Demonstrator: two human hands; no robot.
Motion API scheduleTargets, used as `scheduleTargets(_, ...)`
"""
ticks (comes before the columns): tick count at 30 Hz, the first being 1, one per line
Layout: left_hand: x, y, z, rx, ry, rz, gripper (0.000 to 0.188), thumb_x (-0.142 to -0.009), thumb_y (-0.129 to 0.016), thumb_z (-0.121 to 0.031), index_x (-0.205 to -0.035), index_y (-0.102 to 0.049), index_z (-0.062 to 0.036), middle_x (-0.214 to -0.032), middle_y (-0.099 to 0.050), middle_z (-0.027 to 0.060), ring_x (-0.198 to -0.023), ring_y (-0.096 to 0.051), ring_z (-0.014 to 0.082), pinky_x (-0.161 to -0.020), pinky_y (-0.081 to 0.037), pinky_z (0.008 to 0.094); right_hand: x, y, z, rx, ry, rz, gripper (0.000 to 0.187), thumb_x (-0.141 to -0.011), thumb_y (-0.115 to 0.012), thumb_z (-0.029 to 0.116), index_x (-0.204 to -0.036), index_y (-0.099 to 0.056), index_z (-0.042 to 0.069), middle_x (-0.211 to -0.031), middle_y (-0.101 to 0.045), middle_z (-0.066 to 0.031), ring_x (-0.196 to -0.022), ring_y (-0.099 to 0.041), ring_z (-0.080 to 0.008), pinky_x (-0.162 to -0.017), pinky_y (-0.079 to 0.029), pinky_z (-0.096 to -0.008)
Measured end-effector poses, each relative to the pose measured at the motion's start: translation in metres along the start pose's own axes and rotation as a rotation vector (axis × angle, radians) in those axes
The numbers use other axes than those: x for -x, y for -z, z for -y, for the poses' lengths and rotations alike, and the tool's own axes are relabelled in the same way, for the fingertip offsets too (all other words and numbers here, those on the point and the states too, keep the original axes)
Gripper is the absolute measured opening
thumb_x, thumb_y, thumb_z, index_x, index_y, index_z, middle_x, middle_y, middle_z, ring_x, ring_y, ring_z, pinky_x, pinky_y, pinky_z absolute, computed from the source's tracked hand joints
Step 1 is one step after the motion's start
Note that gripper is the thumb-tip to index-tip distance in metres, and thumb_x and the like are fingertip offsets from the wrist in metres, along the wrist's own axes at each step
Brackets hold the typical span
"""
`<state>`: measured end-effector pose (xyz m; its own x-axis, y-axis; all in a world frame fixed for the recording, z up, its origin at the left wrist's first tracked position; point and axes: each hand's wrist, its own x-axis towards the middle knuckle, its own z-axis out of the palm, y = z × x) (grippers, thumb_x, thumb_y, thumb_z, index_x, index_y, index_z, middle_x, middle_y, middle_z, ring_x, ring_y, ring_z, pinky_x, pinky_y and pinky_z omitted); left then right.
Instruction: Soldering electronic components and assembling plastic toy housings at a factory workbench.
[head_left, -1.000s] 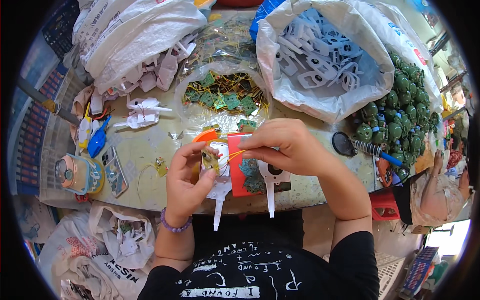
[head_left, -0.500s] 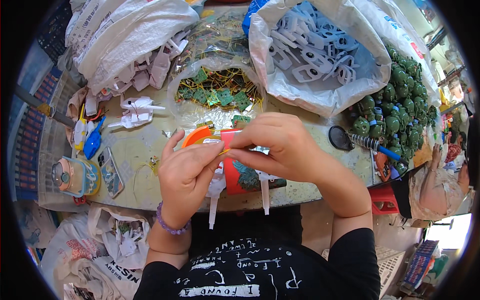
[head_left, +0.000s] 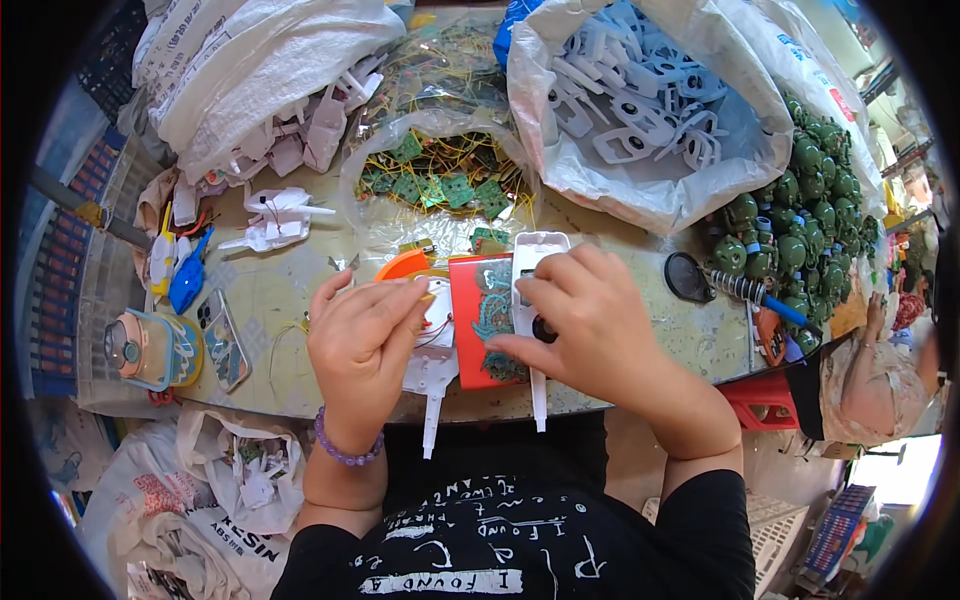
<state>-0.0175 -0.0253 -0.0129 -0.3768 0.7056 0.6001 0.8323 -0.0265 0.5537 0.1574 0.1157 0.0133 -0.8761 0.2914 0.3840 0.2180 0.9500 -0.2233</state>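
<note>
My left hand (head_left: 362, 335) is closed in a pinch, with a bit of thin yellow wire (head_left: 429, 297) at its fingertips. Below those fingers lies a white plastic shell (head_left: 430, 375) with a narrow handle and red wires inside. My right hand (head_left: 592, 312) reaches over a second white shell (head_left: 541, 243), its thumb and fingers apart on either side; whether they touch it I cannot tell. This shell has a dark round part beneath the fingers. Between the shells sits a red box (head_left: 467, 330) with a green patterned top. An orange curved piece (head_left: 402, 265) lies behind my left fingers.
A clear bag of circuit boards (head_left: 440, 190) lies at the back, beside a white sack of pale plastic frames (head_left: 650, 110). Dark green rounded parts (head_left: 800, 215) pile up at the right. Leftward are a phone (head_left: 226, 340), a drink bottle (head_left: 155, 347) and blue cutters (head_left: 188, 278).
My hands have drawn apart. The right one has left the yellow wire and moved right, over the second shell, its fingers spreading. My left hand keeps its pinch.
</note>
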Motion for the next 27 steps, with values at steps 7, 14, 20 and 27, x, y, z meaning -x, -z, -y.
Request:
scheduleTargets(7,0.007,0.0,0.015,-0.039,0.098,-0.1,0.018,-0.078,-0.071,-0.008,-0.095,-0.073,-0.0094,-0.08,-0.067,0.0036,-0.075,-0.061,0.0192,-0.091,-0.039,0.0391,0.017,0.003,-0.005,0.063,0.09,0.122,0.023,-0.066,-0.071,0.013,-0.088,-0.066,0.01,-0.091,-0.058,-0.0014,-0.089,-0.053,-0.0215,-0.077,-0.039,-0.0363)
scheduleTargets(14,0.002,-0.003,-0.003,-0.019,-0.052,0.131,0.016,-0.074,-0.073,-0.01,-0.09,-0.074,-0.0118,-0.077,-0.063,0.0007,-0.076,-0.059,0.0183,-0.09,-0.039,0.0417,0.015,0.007,-0.023,0.027,0.285,0.126,0.02,-0.068,-0.063,0.011,-0.087,-0.063,0.009,-0.1,-0.059,-0.0047,-0.097,-0.056,-0.0244,-0.083,-0.044,-0.037)
scheduleTargets(20,-0.005,-0.015,-0.011,-0.002,-0.18,0.242,0.012,-0.072,-0.076,-0.012,-0.083,-0.072,-0.0133,-0.077,-0.061,-0.002,-0.079,-0.058,0.0181,-0.088,-0.037,0.0427,0.012,0.003,-0.041,-0.05,0.338,0.09,0.019,-0.07,-0.062,0.011,-0.089,-0.063,0.009,-0.105,-0.06,-0.0067,-0.102,-0.057,-0.0275,-0.084,-0.049,-0.0384)
scheduleTargets(27,-0.007,-0.022,-0.013,-0.014,-0.168,0.245,0.011,-0.071,-0.076,-0.012,-0.082,-0.072,-0.013,-0.078,-0.061,-0.0016,-0.083,-0.058,0.0197,-0.088,-0.037,0.0432,0.018,-0.001,-0.044,-0.118,0.374,0.072,0.018,-0.07,-0.061,0.01,-0.088,-0.063,0.006,-0.107,-0.062,-0.0072,-0.103,-0.059,-0.0272,-0.083,-0.052,-0.0368)
